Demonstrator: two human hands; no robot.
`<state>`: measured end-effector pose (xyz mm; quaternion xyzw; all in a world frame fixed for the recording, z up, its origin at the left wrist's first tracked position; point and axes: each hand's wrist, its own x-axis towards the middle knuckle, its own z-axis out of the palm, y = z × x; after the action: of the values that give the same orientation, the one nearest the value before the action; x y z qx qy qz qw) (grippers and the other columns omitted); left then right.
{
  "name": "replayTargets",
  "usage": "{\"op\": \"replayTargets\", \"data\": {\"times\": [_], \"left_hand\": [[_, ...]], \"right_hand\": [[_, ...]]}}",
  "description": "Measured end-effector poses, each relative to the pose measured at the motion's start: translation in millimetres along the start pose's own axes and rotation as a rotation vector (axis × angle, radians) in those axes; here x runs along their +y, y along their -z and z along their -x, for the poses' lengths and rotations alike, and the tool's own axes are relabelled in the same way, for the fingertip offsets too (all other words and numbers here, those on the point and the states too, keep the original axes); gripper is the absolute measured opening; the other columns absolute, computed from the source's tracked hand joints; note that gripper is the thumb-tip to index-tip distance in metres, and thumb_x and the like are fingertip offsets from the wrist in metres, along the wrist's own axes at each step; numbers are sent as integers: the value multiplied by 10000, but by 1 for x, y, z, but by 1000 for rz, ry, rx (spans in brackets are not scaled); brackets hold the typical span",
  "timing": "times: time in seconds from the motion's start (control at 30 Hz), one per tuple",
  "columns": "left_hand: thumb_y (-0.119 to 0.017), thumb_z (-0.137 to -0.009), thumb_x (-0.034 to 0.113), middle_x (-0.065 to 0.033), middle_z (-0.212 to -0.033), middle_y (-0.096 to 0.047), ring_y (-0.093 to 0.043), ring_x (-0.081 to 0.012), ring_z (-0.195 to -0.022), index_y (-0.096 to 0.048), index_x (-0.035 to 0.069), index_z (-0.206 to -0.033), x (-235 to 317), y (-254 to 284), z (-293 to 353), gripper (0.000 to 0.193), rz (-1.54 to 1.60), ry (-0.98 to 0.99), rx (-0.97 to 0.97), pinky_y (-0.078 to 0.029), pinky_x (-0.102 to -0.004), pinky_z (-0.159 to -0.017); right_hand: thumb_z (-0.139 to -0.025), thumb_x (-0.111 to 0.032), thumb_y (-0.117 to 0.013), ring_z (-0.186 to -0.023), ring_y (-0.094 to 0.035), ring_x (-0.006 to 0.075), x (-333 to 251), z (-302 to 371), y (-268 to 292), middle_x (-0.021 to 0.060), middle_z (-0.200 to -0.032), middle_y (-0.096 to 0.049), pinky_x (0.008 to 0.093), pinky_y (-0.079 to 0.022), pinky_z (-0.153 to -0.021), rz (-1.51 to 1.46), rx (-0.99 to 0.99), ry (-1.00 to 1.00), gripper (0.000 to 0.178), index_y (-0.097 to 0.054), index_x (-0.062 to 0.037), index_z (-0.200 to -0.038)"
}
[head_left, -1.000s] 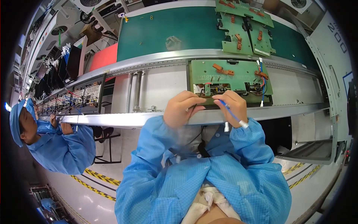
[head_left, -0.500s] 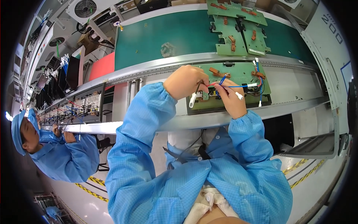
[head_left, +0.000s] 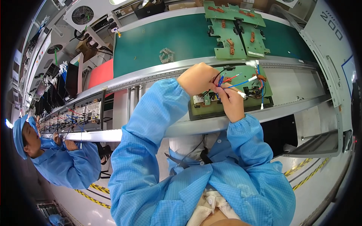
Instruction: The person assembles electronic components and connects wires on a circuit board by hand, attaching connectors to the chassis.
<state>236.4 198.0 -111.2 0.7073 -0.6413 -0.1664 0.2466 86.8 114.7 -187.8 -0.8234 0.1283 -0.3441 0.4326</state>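
Note:
Both my hands meet over a green board (head_left: 269, 86) in a dark frame, gripping a bunch of thin wires. My left hand (head_left: 199, 80) is closed on the wires from the left, with its fingertips partly hidden. From the right, my right hand (head_left: 232, 106) pinches the same bunch between thumb and fingers. A blue wire (head_left: 241, 82) runs out to a white connector (head_left: 252, 78). One red wire (head_left: 230, 78) sticks out up and to the right. Another white connector (head_left: 242, 95) lies by my right fingers. A dark blue tie-like strip (head_left: 221, 80) stands at the pinch.
Beyond the metal rail (head_left: 151, 71), green boards with orange clips (head_left: 233, 22) rest on a green belt (head_left: 151, 41), near a small clear plastic piece (head_left: 166, 55). At left, a co-worker in blue (head_left: 68, 162) works at a tray of wired parts (head_left: 83, 115). A white cabinet (head_left: 332, 56) stands right.
My left hand has moved slightly right, closer to my right hand. The dark wire with a white connector that hung below it has swung up to the far right, and the red wire's end now shows.

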Motion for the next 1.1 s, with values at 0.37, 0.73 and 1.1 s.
{"op": "replayTargets", "data": {"times": [0.37, 0.73, 1.1], "left_hand": [[-703, -689, 128, -107, -701, -633, -621, -317, -725, -568, 39, -730, -4, 2, -9, 167, -159, -105, -46, -476, -402, -630], [-714, -700, 257, -110, -651, -620, -615, -309, -602, -411, 130, -1280, 3, -8, -14, 667, -411, -172, -31, -463, -386, -507], [-703, -711, 302, -67, -724, -612, -610, -263, -685, -555, 148, -1167, -14, -8, -6, 503, -204, -240, 33, -472, -372, -588]], "right_hand": [[-852, -94, -596, -609, -528, 143, 3, 0, -2, 80, -734, -601, 262, -401, -535, 53, 73, -43, 154, -632, 53, -825], [-834, -168, -616, -540, -563, 265, 5, -5, -8, 141, -648, -589, 335, -426, -512, -8, 199, -163, 167, -620, -1, -827], [-837, -194, -623, -498, -550, 169, 1, -11, -1, 98, -593, -587, 295, -408, -485, 218, 185, -163, 165, -653, -33, -857]]}}
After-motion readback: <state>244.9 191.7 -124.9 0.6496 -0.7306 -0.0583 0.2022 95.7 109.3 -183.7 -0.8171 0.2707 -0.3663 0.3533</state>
